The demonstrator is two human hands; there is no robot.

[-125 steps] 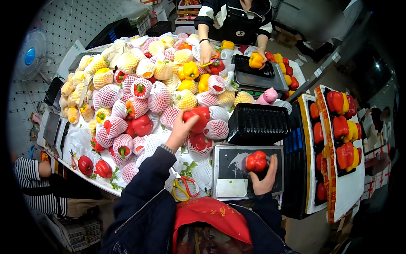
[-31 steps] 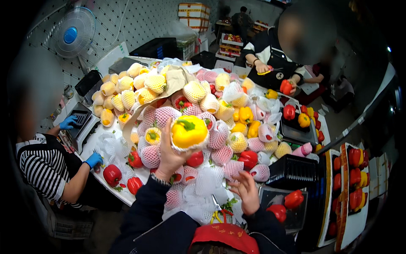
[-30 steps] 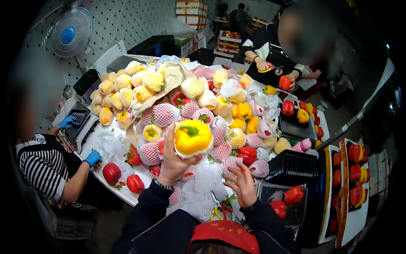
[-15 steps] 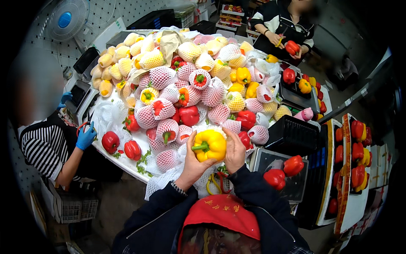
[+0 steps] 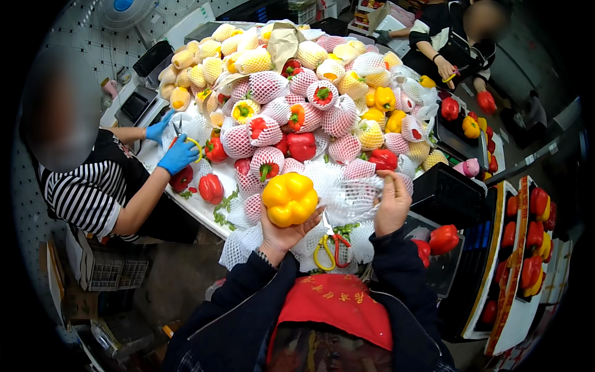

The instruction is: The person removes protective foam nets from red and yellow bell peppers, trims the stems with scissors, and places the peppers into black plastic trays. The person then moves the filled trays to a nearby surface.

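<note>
A bare yellow bell pepper (image 5: 289, 199), its lobed bottom end showing, rests in my left hand (image 5: 280, 235), whose fingers cup it from below. To the right, my right hand (image 5: 393, 208) pinches the edge of a white foam net sleeve (image 5: 350, 197), stretched out between the pepper and that hand. Scissors (image 5: 328, 237) with one yellow and one red handle loop lie on the netting just under my hands. Right in front is a heap of red and yellow bell peppers, many in pink or white foam nets, such as this netted red one (image 5: 269, 171).
At the left, a person's blue-gloved hand (image 5: 178, 155) holds scissors. Another person (image 5: 455, 46) stands at the far right with scissors and a red pepper. A black crate (image 5: 449, 193), a scale (image 5: 443, 266) with red peppers and trays of peppers (image 5: 532, 235) line my right side.
My right hand has left the yellow pepper and moved right to grip a net sleeve. The pepper has turned, stem out of sight, in my left hand. The scissors show more fully.
</note>
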